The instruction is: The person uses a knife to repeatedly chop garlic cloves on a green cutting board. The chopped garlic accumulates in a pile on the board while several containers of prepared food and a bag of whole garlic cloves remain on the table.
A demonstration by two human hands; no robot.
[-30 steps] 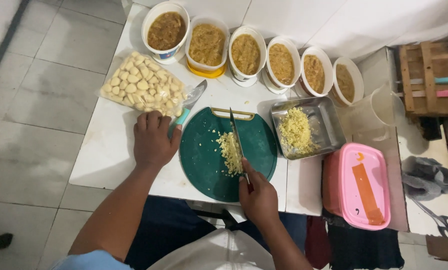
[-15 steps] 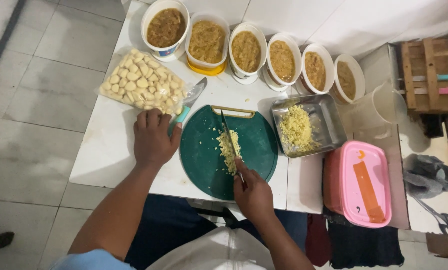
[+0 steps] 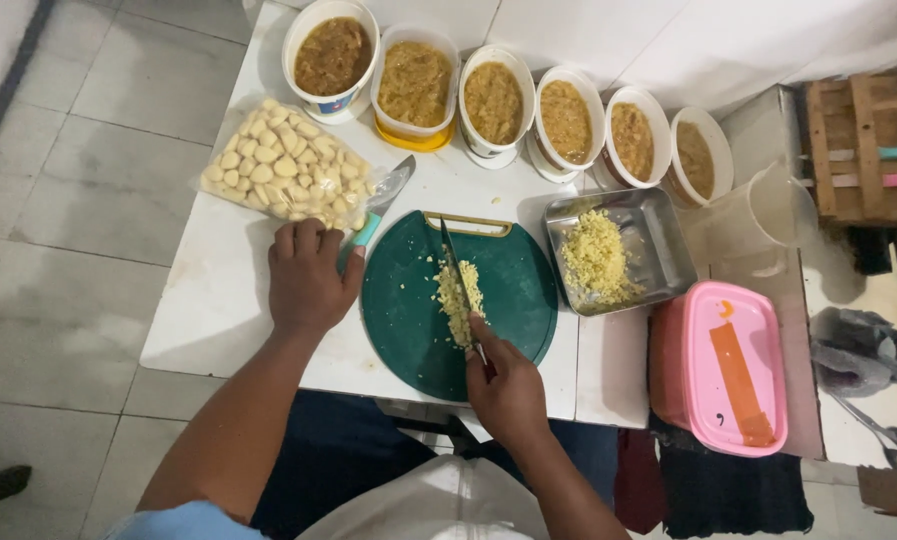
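My right hand [image 3: 506,387] grips a knife [image 3: 458,283] whose blade lies across a small pile of chopped garlic [image 3: 458,298] on a round dark green cutting board [image 3: 438,325]. My left hand [image 3: 308,280] rests flat on the white table [image 3: 218,300] just left of the board, fingers together, holding nothing. Its fingertips are near a clear bag of peeled garlic cloves [image 3: 283,165] and a second knife with a teal handle [image 3: 378,205].
A steel tray [image 3: 658,245] of chopped garlic sits right of the board. Several tubs of brown paste [image 3: 493,95] line the back edge. A pink lidded box [image 3: 733,365] is at the right, a clear jug [image 3: 768,215] and scissors [image 3: 883,435] beyond it.
The knife blade has shifted left across the garlic pile, and my right hand has moved slightly with it. My left hand has stayed put.
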